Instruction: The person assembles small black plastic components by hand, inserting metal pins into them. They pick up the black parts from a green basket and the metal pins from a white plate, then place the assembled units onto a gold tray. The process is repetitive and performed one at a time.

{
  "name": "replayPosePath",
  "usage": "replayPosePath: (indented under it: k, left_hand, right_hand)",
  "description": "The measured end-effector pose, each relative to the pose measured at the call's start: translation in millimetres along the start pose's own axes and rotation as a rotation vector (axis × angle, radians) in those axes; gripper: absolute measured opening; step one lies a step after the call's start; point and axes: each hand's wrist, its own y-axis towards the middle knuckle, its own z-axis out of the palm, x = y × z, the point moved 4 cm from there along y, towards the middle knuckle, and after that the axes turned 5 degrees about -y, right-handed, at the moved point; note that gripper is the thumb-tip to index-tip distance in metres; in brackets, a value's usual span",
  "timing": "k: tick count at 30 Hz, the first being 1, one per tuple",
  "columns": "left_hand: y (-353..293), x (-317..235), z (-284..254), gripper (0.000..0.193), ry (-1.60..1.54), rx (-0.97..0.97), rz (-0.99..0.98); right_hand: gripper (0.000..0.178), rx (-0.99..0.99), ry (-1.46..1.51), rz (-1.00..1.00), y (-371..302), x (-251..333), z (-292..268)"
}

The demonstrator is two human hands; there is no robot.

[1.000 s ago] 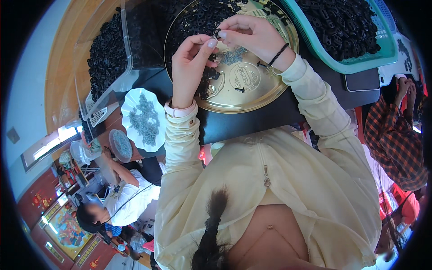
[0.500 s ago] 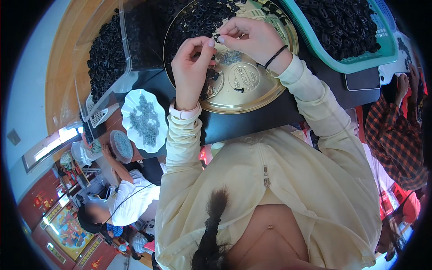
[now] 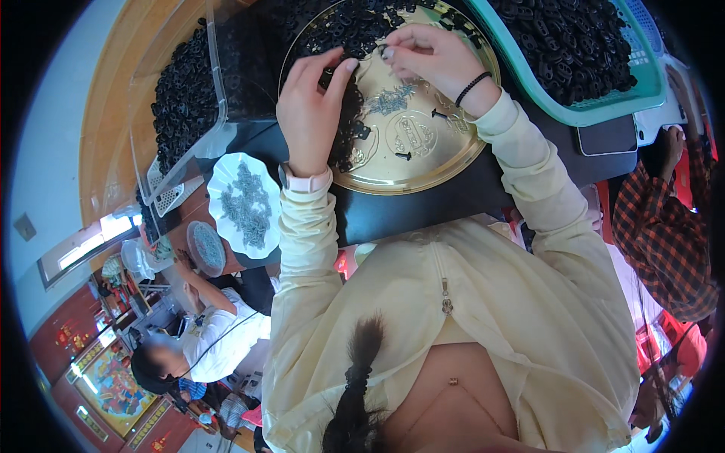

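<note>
My left hand (image 3: 310,109) hovers over the left side of a round gold tray (image 3: 423,177), thumb and forefinger apart above small black plastic parts (image 3: 343,34); nothing shows between them. To its right, my right hand (image 3: 438,64) pinches one small black plastic part, mostly hidden by the fingertips. A little heap of thin silvery metal pieces (image 3: 390,100) lies on the tray below the right hand. Closer to me, two loose black pieces rest on the bare gold surface, one of them a T-shaped piece (image 3: 404,156).
Left of the tray stand a clear plastic bin (image 3: 219,106) with black parts and a white scalloped dish (image 3: 264,234) of silvery pieces. A green basket (image 3: 581,115) of black parts is at right, beside a phone (image 3: 608,136). Other people sit on both sides.
My hands have drawn apart. The left has shifted slightly left, its fingers spreading; the right has moved a little right, still pinching a small black part.
</note>
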Motion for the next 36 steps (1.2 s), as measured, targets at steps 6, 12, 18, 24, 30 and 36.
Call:
replayPosePath:
  k: [6,12,18,24,30,36]
  left_hand:
    - [-1,15,13,0.024,0.176,0.001,0.061]
    - [-3,27,10,0.03,-0.539,0.001,-0.276]
    - [-11,16,15,0.036,-1.068,0.094,-0.487]
    - [-12,12,15,0.034,-1.025,0.134,-0.489]
    - [-13,13,16,0.034,-1.063,0.13,-0.475]
    - [-13,13,17,0.033,-1.063,0.136,-0.483]
  right_hand:
    - [0.026,-0.024,-0.06,-0.031,1,9,-3]
    - [0.024,-0.071,-0.038,-0.118,-2,15,1]
    - [0.024,-0.049,-0.11,-0.127,-7,20,6]
    - [0.024,-0.07,-0.214,-0.174,-10,26,6]
    - [0.023,-0.097,-0.246,-0.189,-9,26,6]
    - [0.023,-0.098,-0.286,-0.219,-10,28,7]
